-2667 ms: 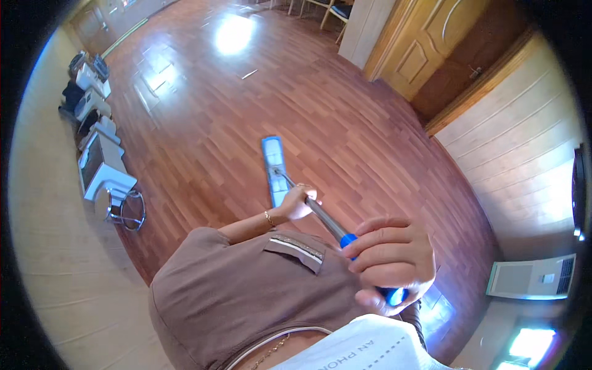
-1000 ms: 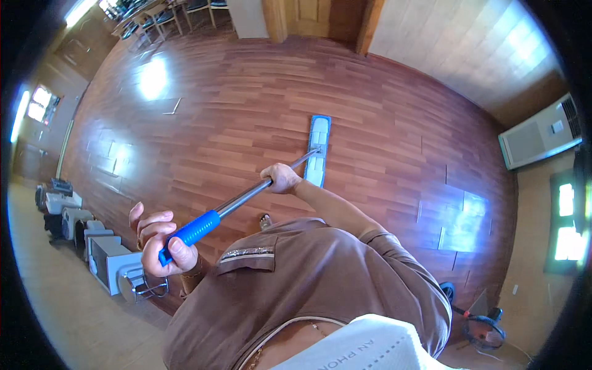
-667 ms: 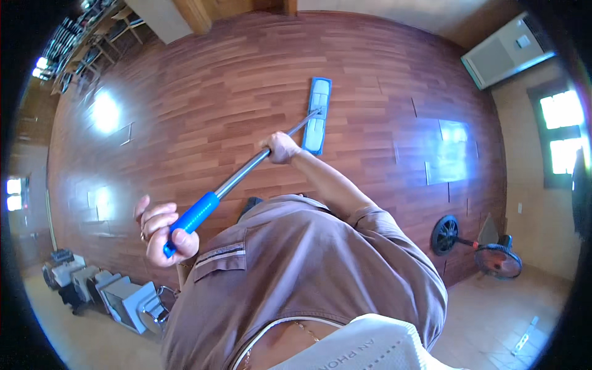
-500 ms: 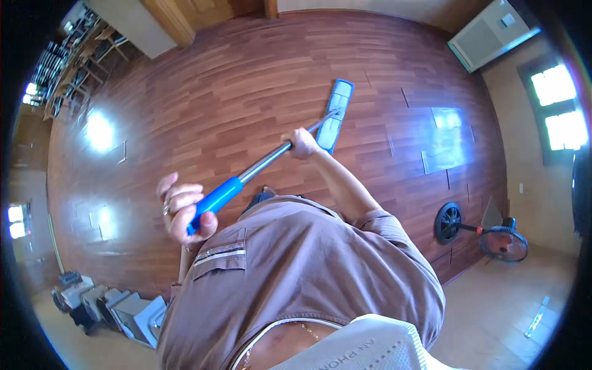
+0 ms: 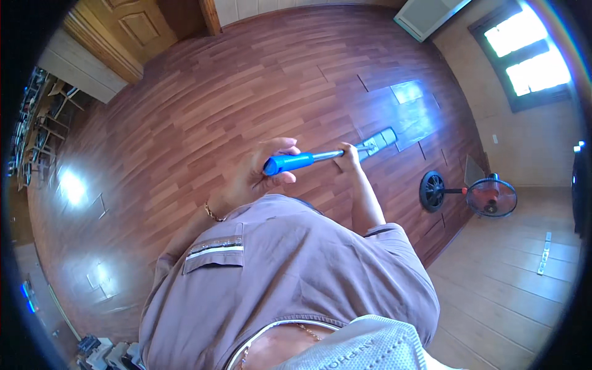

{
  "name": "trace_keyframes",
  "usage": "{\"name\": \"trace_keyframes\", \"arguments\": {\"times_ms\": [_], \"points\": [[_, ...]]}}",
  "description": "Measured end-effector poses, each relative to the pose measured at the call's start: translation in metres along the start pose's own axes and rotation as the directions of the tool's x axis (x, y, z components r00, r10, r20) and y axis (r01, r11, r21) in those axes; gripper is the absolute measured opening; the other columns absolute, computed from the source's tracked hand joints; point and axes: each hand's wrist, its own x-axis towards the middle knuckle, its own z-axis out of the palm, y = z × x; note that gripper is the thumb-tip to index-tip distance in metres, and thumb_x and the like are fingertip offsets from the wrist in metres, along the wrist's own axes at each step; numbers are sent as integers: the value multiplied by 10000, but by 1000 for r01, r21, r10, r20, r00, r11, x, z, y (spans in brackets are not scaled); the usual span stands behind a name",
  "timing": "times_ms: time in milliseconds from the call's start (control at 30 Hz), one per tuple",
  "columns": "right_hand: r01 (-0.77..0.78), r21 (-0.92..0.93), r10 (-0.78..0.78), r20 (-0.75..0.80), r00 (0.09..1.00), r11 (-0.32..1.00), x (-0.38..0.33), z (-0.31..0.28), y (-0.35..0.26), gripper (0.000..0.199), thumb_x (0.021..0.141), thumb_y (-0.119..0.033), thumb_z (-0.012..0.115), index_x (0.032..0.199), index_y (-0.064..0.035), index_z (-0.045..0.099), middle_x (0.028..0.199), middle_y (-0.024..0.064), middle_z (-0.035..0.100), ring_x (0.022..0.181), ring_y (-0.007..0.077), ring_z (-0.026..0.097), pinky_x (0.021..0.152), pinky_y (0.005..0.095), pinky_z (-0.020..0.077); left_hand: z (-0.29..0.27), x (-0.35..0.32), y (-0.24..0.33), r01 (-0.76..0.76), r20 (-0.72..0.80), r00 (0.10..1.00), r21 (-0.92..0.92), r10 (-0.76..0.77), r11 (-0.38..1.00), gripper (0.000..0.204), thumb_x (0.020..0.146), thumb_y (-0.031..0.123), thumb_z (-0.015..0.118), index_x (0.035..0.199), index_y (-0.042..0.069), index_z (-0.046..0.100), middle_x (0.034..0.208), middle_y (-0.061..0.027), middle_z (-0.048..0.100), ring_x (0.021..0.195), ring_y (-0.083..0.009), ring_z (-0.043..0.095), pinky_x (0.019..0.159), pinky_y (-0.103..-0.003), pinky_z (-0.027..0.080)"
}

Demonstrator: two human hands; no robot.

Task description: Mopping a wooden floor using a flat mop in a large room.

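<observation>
A mop [image 5: 383, 138] slants across the middle of the frame, its flat head lying on the brown wood-look floor [image 5: 246, 92] just right of centre. The blue handle [image 5: 291, 163] points back toward the person's body, near the centre of the frame.

The left hand [image 5: 265, 165] holds the end of that handle, which runs between the thumb and the fingers. The fingers are curved and look loose, with one fingertip above the handle and another below; the rest are partly hidden, so how tightly they press cannot be told. A gold bracelet [image 5: 213, 212] circles the left wrist.

The right hand [image 5: 349, 156] is farther along, closed around the metal pole [image 5: 328, 155] just beside the mop head, its fingers wrapped together.

The person's brown shirt [image 5: 320, 259] fills the lower middle, and part of a white mask [image 5: 364, 345] shows at the bottom edge. On the right of the frame, a fan [image 5: 491, 197] lies tipped over, its round black base [image 5: 432, 192] turned toward the mop. A window [image 5: 524, 55] glows in the upper right, and a wooden door [image 5: 137, 28] stands in the upper left, above some chairs [image 5: 52, 123] at the left rim.
</observation>
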Motion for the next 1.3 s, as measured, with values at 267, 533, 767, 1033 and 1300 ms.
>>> {"name": "trace_keyframes", "arguments": {"times_ms": [267,533,767,1033,1300], "points": [[-25,-120,7,-146,989,992,-49,-2,17,89,636,-77,654,687,-37,592,646,202,548,610,369,569,573,394,454,-30,54,-6,202,378,913,-88,-155,975,216,789,181,764,958,77,678,1081,-81,655,1013,-205,588,908,-358,442],[-58,-261,36,-90,995,964,-5,-33,-4,262,750,-290,715,614,-101,594,633,112,600,677,326,592,785,395,402,-43,119,-12,176,373,916,-48,-146,983,170,767,170,773,868,72,677,1070,-112,677,1000,-203,605,885,-353,462],[90,-141,-111,-153,982,986,108,-64,47,166,673,-169,711,630,-74,581,607,122,572,625,310,576,658,363,415,-37,207,-15,104,345,929,98,-132,990,191,760,215,774,865,79,691,1069,-119,686,1057,-240,599,959,-401,392],[423,-28,-423,2,906,906,236,-56,52,256,687,-149,752,646,-52,519,607,127,521,576,315,530,546,385,415,-42,228,-31,70,166,979,277,-120,958,174,762,220,768,859,102,684,1066,-92,689,976,-219,617,928,-390,397],[527,50,-495,429,755,848,311,-5,-12,300,724,-205,762,623,-57,521,622,104,572,605,273,579,565,379,438,-58,194,-14,129,-109,990,420,-91,898,188,731,202,785,841,108,665,1056,-87,685,876,-239,632,835,-393,437]]}}
